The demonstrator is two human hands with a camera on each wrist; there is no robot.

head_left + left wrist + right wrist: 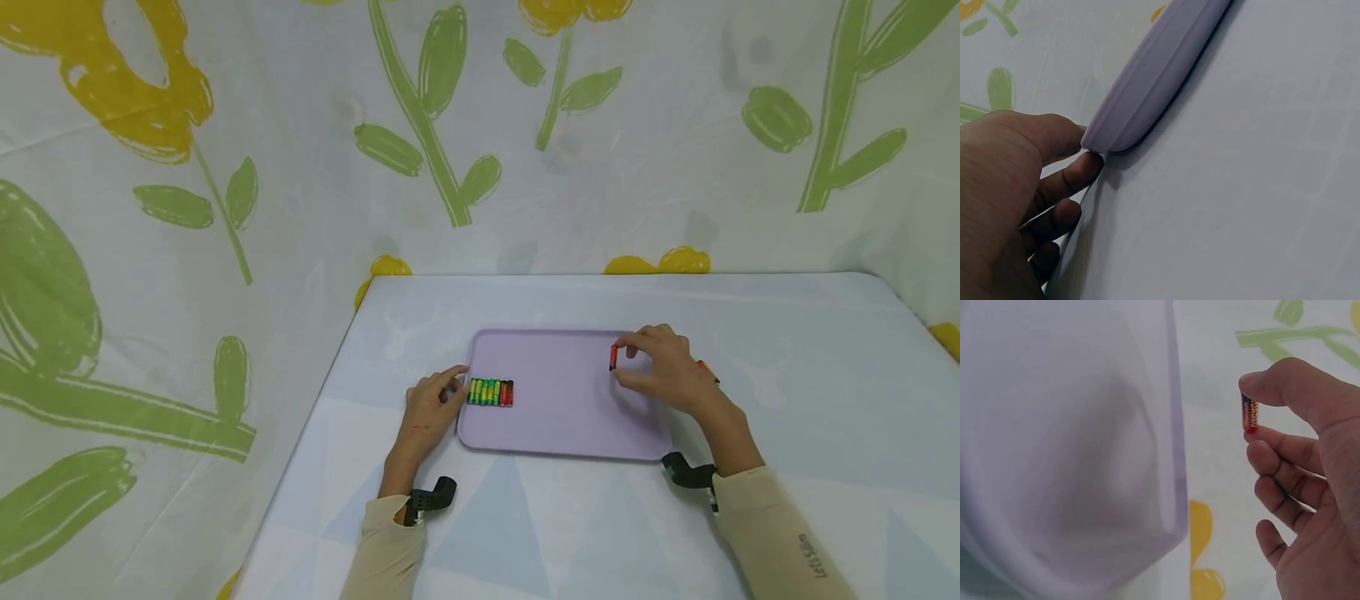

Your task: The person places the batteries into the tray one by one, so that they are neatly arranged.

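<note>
My right hand pinches a small red battery between thumb and index finger, above the right part of a lilac tray. In the right wrist view the battery stands nearly upright, its dark end at the thumb. My left hand holds the tray's left edge; the left wrist view shows the thumb and index finger at the rim. Beside that hand, inside the tray, several green-and-yellow batteries lie in a tight row, with red batteries at its right end.
Another red battery lies right of the tray, partly hidden behind my right hand. The pale table extends around the tray. A flower-print cloth hangs behind and to the left.
</note>
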